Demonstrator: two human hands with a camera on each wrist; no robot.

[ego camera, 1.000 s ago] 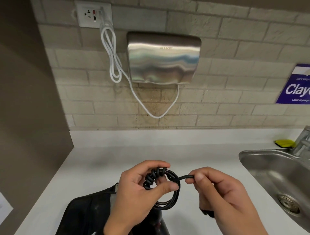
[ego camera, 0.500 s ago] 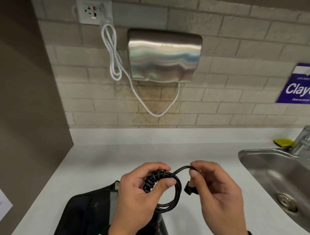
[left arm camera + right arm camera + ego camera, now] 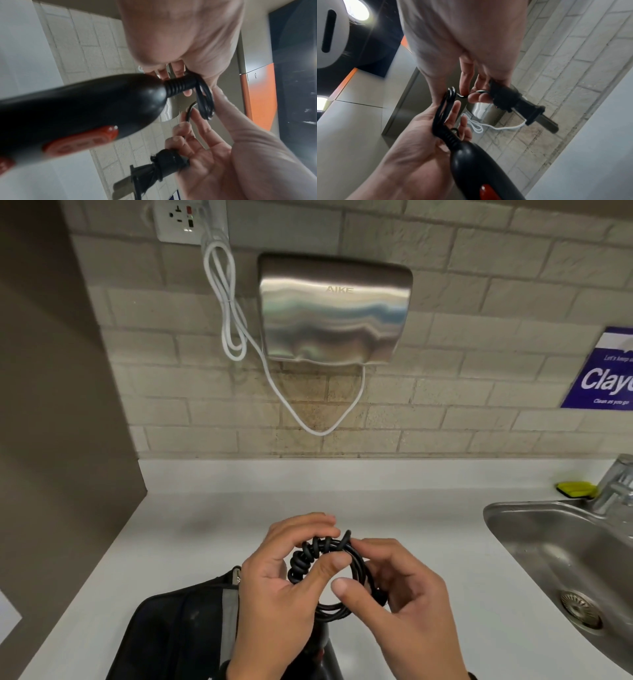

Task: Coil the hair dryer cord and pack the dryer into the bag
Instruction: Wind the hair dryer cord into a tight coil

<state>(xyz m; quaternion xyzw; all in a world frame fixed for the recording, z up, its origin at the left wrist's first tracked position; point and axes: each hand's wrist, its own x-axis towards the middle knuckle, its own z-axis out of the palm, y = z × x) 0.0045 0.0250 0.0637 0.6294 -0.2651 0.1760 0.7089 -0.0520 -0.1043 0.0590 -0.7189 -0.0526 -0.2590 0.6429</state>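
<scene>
Above the black bag, the right hand is now brought against the coiled cord, pinched by both it and the left hand; the bag's contents cannot be told.

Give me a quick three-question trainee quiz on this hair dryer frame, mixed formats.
1. True or false: the bag lies in the sink.
2. Which hand grips the coiled cord? A) left hand B) right hand C) neither
3. Fill in: the plug sits in the ___ hand.

Key:
1. False; it lies on the counter, left of the sink.
2. A; its fingers curl round the loops.
3. Right; it also pinches the cord's free end.
</scene>
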